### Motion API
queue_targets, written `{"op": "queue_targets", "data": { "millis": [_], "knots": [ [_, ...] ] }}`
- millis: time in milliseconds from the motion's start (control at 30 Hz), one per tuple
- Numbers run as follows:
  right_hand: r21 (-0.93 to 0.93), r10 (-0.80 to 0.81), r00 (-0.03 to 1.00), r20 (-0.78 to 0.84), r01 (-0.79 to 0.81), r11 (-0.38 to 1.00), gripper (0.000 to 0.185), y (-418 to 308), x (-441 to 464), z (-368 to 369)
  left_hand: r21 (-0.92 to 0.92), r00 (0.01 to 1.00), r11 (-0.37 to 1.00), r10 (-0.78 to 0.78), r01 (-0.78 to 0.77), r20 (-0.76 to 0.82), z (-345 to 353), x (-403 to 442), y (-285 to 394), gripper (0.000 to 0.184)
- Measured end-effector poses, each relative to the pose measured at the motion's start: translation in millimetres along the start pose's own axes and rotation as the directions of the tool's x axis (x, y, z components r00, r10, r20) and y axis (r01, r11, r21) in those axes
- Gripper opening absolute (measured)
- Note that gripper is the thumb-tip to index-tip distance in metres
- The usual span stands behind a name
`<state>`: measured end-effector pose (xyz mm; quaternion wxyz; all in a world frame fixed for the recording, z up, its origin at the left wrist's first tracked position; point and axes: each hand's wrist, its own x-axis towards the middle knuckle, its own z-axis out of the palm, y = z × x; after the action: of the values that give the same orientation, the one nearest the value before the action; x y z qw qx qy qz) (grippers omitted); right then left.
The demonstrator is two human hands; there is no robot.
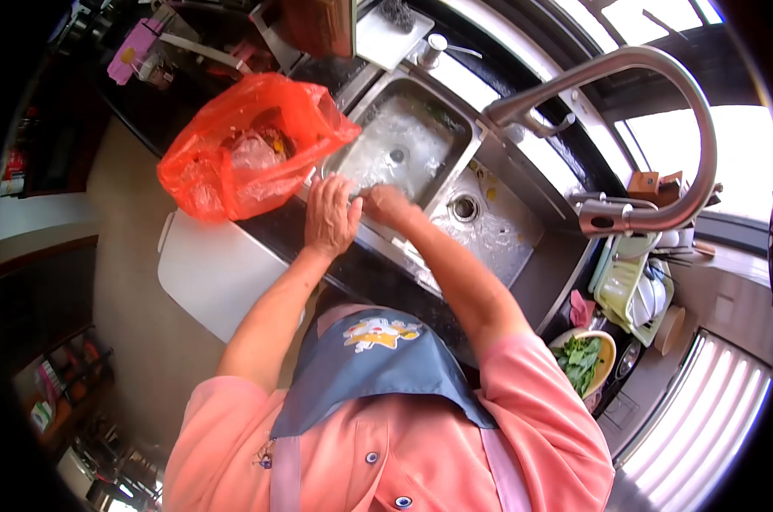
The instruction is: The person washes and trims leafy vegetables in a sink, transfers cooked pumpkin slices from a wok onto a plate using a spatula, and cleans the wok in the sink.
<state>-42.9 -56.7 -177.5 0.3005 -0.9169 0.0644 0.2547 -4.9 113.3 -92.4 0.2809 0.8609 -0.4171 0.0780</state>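
My left hand (329,218) lies at the near left corner of a metal basin (470,149) of water in the sink, its fingers stretched out and its thumb apart. Close beside it, my right hand (386,206) is at the basin's near edge with its fingers curled in. Whatever the right fingers hold, if anything, is hidden and slightly blurred. Cloudy, rippling water (412,141) covers much of the basin floor. Left of my hands, a red plastic bag (203,128) stands gaping, with crumpled clear plastic and scraps inside.
A tall curved faucet (709,111) arches over the right side. The wet sink floor (497,243) has a drain (464,207) and small scraps. Below the bag is a white bin (220,277). A bowl of leafy greens (579,360) stands near a dish rack (630,294).
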Motion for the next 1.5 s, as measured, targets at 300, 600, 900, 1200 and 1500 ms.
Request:
{"op": "queue_targets", "data": {
  "millis": [300, 600, 900, 1200, 1500],
  "knots": [
    [-0.059, -0.004, 0.648, -0.762, -0.063, 0.996, 0.019, 15.9, -134.8, -53.4, 0.123, 0.980, 0.992, -0.047, 0.023, 0.195, -3.2, -5.8, -7.6, 0.054],
    [0.509, 0.530, 0.393, -0.751, -0.165, 0.845, 0.028, 23.1, -306.0, 36.9, -0.118, 0.731, 0.942, 0.318, -0.313, 0.604, -32.6, -58.0, 44.4, 0.105],
    [0.261, 0.613, 0.371, -0.697, -0.666, 0.699, 0.063, 26.6, -401.3, 114.8, -0.331, 0.289, 0.886, 0.427, -0.325, 0.857, 103.8, -50.4, 252.4, 0.082],
    [0.451, 0.602, 0.453, -0.658, -0.403, 0.796, 0.056, 54.1, -364.7, 74.0, -0.117, 0.070, 0.577, 0.103, 0.809, 0.992, 143.6, 5.3, 255.8, 0.052],
    [0.032, 0.042, -0.023, -0.999, 0.335, 0.942, 0.064, -53.2, -399.8, -86.2, -0.891, 0.856, 0.451, 0.437, 0.060, 0.278, -119.7, 52.6, 336.8, 0.042]
  ]
}}
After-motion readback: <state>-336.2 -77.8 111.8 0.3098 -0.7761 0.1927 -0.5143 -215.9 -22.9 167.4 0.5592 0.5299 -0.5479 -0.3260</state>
